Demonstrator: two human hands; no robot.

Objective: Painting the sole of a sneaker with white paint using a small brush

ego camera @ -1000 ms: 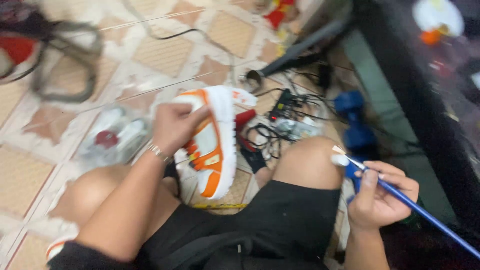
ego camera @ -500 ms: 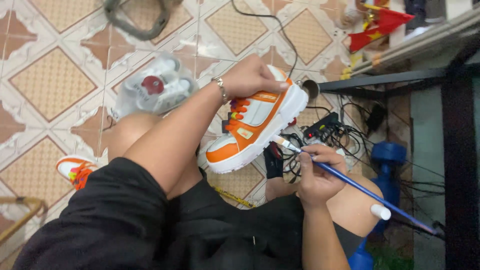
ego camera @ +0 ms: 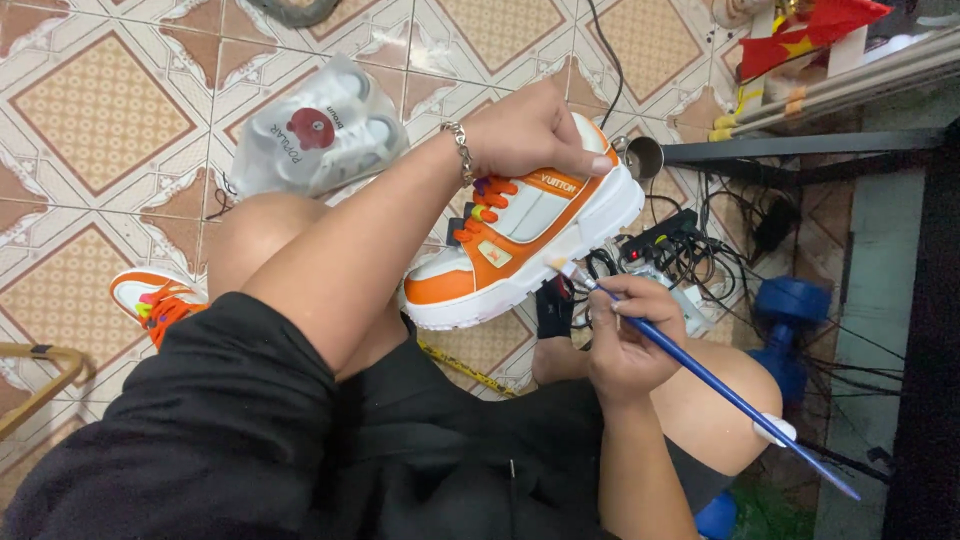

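Sneaker (ego camera: 520, 235), chunky and probably light, stiff-soled: left hand (ego camera: 525, 130) clamps its collar; right hand (ego camera: 625, 335) pinches a paintbrush (ego camera: 700, 375) beside its sole.

We see an orange-and-white sneaker (ego camera: 520, 235) with multicoloured laces, held tilted above the tiled floor, toe toward our knee. A long blue-handled paintbrush (ego camera: 700, 372) slants up, bristles touching its white sole.

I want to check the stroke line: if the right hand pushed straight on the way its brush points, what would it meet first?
The right hand aims the brush up-left; its tip is almost at the white sole of the orange sneaker, so it would probably meet the sole first, though depth is unclear.
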